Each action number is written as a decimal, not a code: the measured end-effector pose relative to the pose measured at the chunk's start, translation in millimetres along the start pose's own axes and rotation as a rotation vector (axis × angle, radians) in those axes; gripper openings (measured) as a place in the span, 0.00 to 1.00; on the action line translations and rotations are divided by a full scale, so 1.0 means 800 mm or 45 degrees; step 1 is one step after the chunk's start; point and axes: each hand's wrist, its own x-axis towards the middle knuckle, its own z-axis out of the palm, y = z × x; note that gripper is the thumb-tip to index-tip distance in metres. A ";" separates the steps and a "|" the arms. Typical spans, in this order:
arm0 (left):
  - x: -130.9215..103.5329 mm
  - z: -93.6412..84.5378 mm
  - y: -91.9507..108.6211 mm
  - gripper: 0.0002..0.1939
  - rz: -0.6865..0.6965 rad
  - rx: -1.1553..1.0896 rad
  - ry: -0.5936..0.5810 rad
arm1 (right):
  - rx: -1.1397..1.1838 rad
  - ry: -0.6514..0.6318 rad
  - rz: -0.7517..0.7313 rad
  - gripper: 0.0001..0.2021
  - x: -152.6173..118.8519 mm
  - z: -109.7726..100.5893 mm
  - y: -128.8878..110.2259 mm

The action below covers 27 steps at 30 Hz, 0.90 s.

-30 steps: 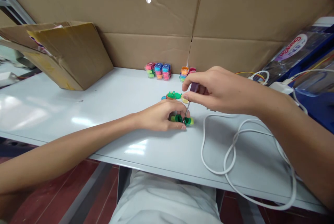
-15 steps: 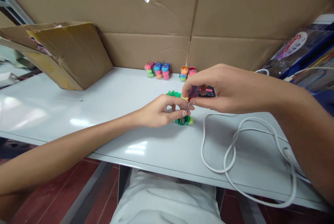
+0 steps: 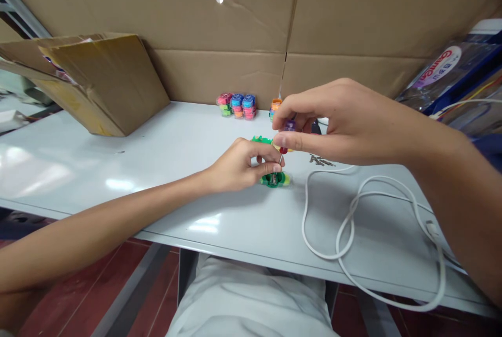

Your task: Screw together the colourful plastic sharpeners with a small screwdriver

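Observation:
My right hand (image 3: 325, 122) grips a small screwdriver (image 3: 289, 126) with a purple and red handle, held nearly upright between thumb and fingers. Its thin metal shaft runs down to the fingertips of my left hand (image 3: 251, 164). The left thumb and index finger are closed around the shaft's lower end, over a green plastic piece (image 3: 276, 180) with a round hollow, some metal inside and a yellow-green end. The tip is hidden by the fingers. Another green toy-like part (image 3: 261, 139) lies just behind the left hand, partly covered.
Small dark metal bits (image 3: 320, 160) lie beyond the white cable (image 3: 339, 256), which loops over the right side. Colourful small plastic items (image 3: 237, 105) line the back by the cardboard wall. A cardboard box (image 3: 117, 86) stands left; plastic packs (image 3: 435, 72) are at right.
My right hand has risen slightly with the screwdriver, its fingers shifting higher on the handle. The red collar and the metal bits now show. My left hand and the green piece have moved slightly left.

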 end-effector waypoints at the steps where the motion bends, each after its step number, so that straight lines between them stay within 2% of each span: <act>1: 0.000 0.000 0.000 0.04 0.003 0.003 0.008 | -0.016 0.019 0.008 0.08 0.000 0.001 0.000; 9: 0.000 0.001 0.003 0.10 -0.050 0.074 0.031 | -0.110 0.121 0.107 0.12 0.001 0.002 -0.001; 13: 0.000 -0.001 0.007 0.05 -0.055 0.018 -0.068 | -0.152 0.112 0.081 0.10 0.001 0.000 -0.003; 16: 0.000 0.000 0.006 0.07 -0.033 -0.096 -0.122 | -0.168 0.087 0.075 0.07 -0.001 -0.003 -0.006; 21: -0.002 0.003 0.000 0.04 -0.022 -0.074 -0.027 | -0.132 0.072 0.096 0.06 -0.002 -0.004 -0.008; 27: -0.002 0.005 0.004 0.08 -0.046 -0.004 0.072 | -0.139 0.042 0.056 0.13 0.002 0.002 -0.003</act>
